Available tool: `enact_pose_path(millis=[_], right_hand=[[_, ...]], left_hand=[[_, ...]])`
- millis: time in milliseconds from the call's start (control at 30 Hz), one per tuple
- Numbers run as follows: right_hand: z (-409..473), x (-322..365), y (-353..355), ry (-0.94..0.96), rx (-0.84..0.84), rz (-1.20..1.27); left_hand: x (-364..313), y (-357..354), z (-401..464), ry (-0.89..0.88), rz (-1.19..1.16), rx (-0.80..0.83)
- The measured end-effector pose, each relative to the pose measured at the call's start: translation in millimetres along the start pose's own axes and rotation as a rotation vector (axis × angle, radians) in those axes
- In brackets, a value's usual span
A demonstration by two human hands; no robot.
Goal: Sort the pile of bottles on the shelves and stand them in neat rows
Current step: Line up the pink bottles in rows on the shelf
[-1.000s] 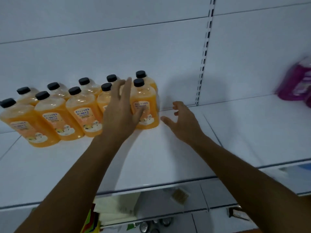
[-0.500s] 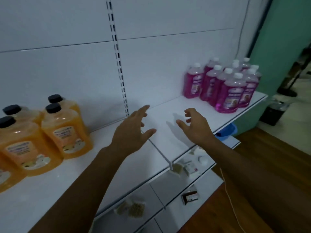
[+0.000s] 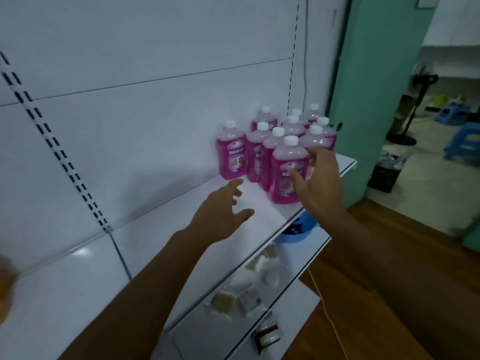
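Several pink bottles [image 3: 232,154] with white caps stand close together at the right end of the white shelf [image 3: 161,245]. The nearest pink bottle [image 3: 284,172] stands at the shelf's front edge. My right hand [image 3: 315,183] is beside it with fingers spread, fingertips at its right side, holding nothing. My left hand [image 3: 220,211] hovers over the shelf a little left of the bottles, fingers loosely spread and empty. A blurred orange bottle [image 3: 5,289] shows at the far left edge.
The white back panel [image 3: 145,107] rises behind the shelf. Lower shelves hold small packets [image 3: 224,304], a blue bowl [image 3: 298,229] and a small box [image 3: 267,336]. A green wall [image 3: 376,100] and wooden floor [image 3: 415,242] lie to the right, with a fan and blue stools beyond.
My view has swung right, away from the orange bottles. Both hands have moved along the shelf to the pink bottles, and my right hand now reaches the nearest one.
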State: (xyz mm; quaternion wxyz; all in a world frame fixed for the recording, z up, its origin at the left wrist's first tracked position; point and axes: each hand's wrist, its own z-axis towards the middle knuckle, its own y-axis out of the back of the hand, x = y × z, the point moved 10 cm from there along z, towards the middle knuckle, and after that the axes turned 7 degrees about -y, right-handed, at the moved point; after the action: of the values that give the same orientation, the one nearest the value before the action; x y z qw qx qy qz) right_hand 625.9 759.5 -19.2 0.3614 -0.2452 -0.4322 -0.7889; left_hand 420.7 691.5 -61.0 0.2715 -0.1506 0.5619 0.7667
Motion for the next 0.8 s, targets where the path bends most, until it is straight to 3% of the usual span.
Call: enact_pose_path(millis=[333,567,800], right_hand=[[72,-18,-51,0.175,0.489,0.036],[71,-12,-52,0.253,0.505,0.096],[51,28,-60,0.34,0.561,0.156]], left_hand=[[16,-90,80,0.222,-0.288,-0.018],[28,-100,91,0.268,-0.294,-0.097],[52,-77,70,0.231,-0.298,-0.027]])
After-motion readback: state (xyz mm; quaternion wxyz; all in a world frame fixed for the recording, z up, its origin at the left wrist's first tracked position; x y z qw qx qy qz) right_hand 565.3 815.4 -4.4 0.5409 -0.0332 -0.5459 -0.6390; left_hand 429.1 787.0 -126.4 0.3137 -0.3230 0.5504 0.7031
